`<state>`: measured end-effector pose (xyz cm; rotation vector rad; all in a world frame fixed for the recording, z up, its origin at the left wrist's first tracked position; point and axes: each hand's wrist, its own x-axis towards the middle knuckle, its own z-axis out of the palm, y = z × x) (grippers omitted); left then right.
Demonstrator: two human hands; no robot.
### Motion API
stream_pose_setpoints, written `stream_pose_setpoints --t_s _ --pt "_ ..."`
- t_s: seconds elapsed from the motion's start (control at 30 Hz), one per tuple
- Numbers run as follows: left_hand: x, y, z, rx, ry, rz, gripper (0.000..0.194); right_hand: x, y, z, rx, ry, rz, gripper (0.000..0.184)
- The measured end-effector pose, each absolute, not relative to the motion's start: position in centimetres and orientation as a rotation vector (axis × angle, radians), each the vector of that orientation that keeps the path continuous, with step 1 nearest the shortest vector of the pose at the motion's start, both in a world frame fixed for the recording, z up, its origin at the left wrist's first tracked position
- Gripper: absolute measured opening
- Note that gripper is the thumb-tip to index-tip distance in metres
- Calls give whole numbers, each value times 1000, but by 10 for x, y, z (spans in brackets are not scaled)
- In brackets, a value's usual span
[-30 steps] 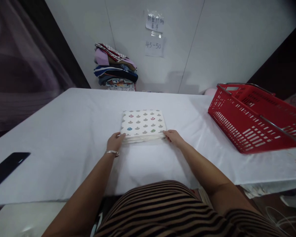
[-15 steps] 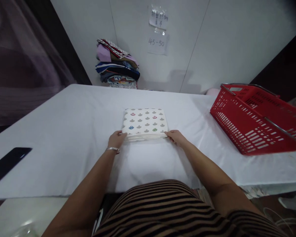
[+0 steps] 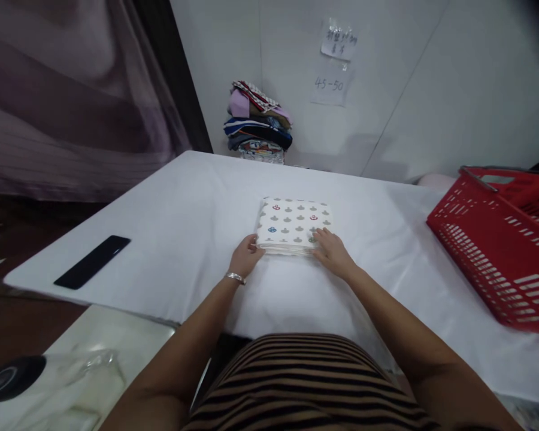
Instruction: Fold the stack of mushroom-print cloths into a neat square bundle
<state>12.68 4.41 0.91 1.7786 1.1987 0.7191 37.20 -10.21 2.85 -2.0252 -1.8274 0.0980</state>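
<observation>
A folded white cloth [image 3: 291, 222] with grey, red and blue printed motifs lies on the white-covered table in front of me, its layered front edge facing my body. My left hand [image 3: 247, 256], with a silver bracelet at the wrist, is closed at the cloth's front left corner, fingers curled by the side and thumb at the front edge. On the front right corner rests my right hand [image 3: 335, 252]. Its fingers are stretched over the top surface, the thumb apart at the front edge, and they partly cover a green motif.
A red perforated basket [image 3: 498, 251] stands on the table [image 3: 184, 227] at the right. Folded fabrics [image 3: 258, 123] are stacked by the back wall. A black phone-like slab [image 3: 92, 262] lies on the left. Paper signs [image 3: 330, 84] hang on the wall.
My view has turned left, so everything appears farther right. My right hand has gone from pinching the cloth's front right corner to lying over its top. My left hand stays at its corner.
</observation>
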Motion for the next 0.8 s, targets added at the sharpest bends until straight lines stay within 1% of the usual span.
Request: stream_pose_setpoints --t_s 0.17,0.37,0.5,0.6,0.7,0.8 --pt "139 41 11 1926 1378 684 47 373 -95 25 -2202 -1970 121 54" --pt "150 40 9 1803 1490 720 42 376 -94 25 -2231 -2042 152 56" --pt "154 36 9 1758 1521 777 31 376 -95 22 -2227 -2093 96 59" --pt "153 34 11 1889 1522 801 31 375 -96 20 -2226 -2118 72 59" --pt "150 35 13 2146 1527 805 33 375 -98 18 -2224 -2126 59 58" --pt "145 39 14 2325 1493 773 22 375 -99 15 -2221 -2124 38 58"
